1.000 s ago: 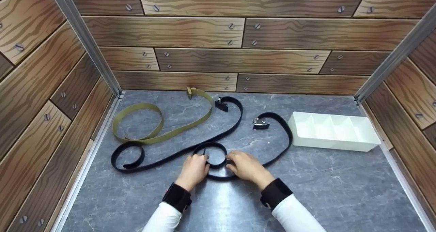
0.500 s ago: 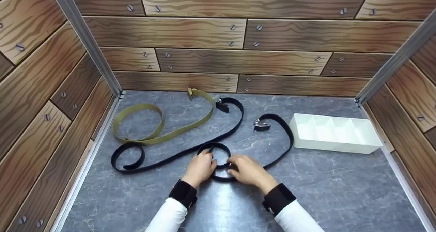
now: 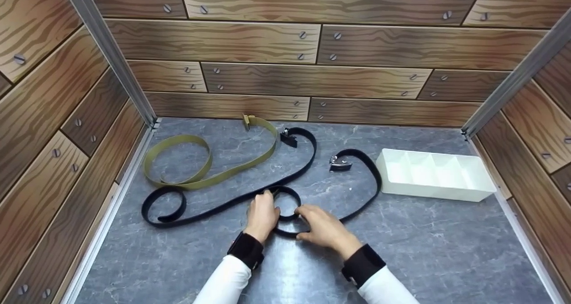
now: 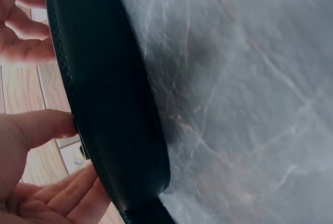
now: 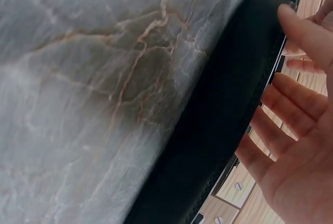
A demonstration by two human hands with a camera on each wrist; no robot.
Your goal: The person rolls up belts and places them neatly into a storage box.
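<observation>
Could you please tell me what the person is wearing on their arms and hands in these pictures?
Both arms are in white long sleeves. Each wrist carries a broad black band, one at the left wrist and one at the right wrist, sitting where the sleeve ends. The left hand and right hand are bare: no gloves or rings show.

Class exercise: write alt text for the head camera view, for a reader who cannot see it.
Two hands, left hand and right hand, hold a coiled loop of a black belt standing on edge on a grey marble-patterned table. An olive belt, another black belt and a white divided tray lie beyond.
</observation>
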